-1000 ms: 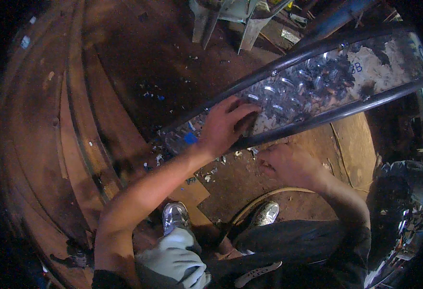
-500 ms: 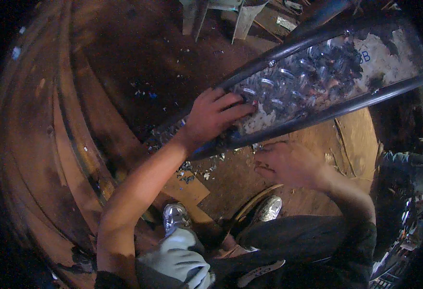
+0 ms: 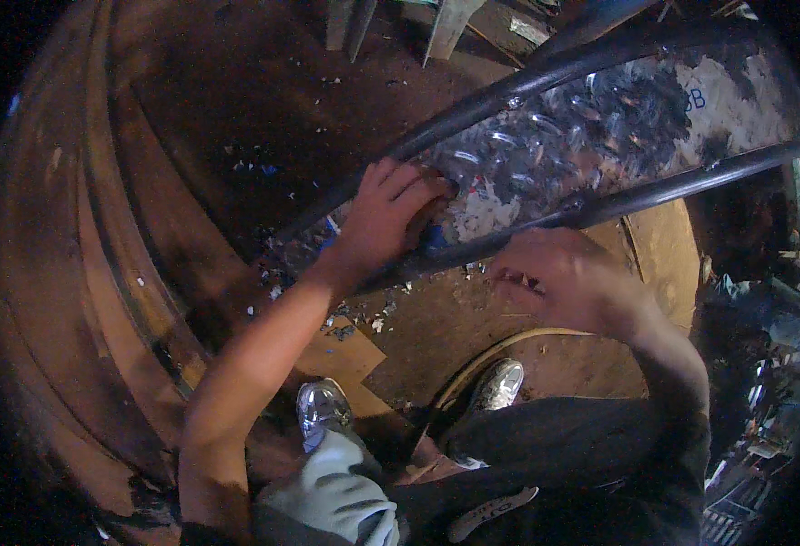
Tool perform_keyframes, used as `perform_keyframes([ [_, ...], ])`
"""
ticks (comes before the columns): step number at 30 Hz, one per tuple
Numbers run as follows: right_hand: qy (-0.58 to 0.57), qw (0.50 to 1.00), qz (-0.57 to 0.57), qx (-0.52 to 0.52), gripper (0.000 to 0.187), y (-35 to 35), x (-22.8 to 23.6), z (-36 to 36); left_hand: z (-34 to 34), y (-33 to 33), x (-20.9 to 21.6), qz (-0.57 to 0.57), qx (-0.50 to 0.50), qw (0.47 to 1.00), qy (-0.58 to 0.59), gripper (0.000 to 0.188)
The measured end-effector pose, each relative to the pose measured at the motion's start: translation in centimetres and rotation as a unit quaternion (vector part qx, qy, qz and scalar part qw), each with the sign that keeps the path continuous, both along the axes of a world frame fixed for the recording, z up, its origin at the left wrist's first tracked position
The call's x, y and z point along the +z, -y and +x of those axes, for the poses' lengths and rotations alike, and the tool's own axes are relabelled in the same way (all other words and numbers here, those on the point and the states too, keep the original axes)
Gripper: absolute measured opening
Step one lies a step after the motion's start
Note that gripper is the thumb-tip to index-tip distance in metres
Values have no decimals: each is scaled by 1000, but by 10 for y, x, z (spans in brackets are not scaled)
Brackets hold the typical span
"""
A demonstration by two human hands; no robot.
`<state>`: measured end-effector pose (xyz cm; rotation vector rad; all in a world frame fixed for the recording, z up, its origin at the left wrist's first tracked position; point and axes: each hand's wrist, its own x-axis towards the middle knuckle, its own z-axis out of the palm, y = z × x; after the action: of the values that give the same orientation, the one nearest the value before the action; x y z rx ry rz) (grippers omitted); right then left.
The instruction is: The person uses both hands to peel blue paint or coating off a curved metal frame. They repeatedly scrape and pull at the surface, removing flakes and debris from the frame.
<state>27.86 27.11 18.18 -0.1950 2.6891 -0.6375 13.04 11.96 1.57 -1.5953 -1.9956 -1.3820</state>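
A long metal tread plate [image 3: 555, 136] with raised bumps and dark tubular edges slants from lower left to upper right. Patches of whitish, torn film [image 3: 491, 211] cling to it. My left hand [image 3: 384, 214] rests on the plate's lower-left part, its fingers bent down against the surface; what lies under the fingertips is hidden. Just below the near tubular edge [image 3: 618, 205] hovers my right hand [image 3: 564, 278], with fingers curled inward. A small dark gap or scrap shows between those fingers, too dim to name.
Small shreds of film [image 3: 377, 323] lie scattered over the brown floor. A cardboard piece [image 3: 350, 350] is near my left shoe [image 3: 323, 409], and a thin hose [image 3: 473, 364] curves by the right shoe. Long rusty strips [image 3: 118, 227] run along the left. Clutter [image 3: 773, 400] fills the right side.
My left hand has slid left along the plate and its fingers have curled more. My right hand has risen rightward, closer to the near tubular edge.
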Motion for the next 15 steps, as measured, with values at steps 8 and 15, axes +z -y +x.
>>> perform_keyframes([
  [8, -236, 942, 237, 30, 13, 5, 4, -29, 23, 11, 14, 26, 19, 988, 150, 22],
  [15, -174, 961, 209, 47, 18, -12, -4, -62, 37, 13, 9, 13, 43, 980, 193, 28],
])
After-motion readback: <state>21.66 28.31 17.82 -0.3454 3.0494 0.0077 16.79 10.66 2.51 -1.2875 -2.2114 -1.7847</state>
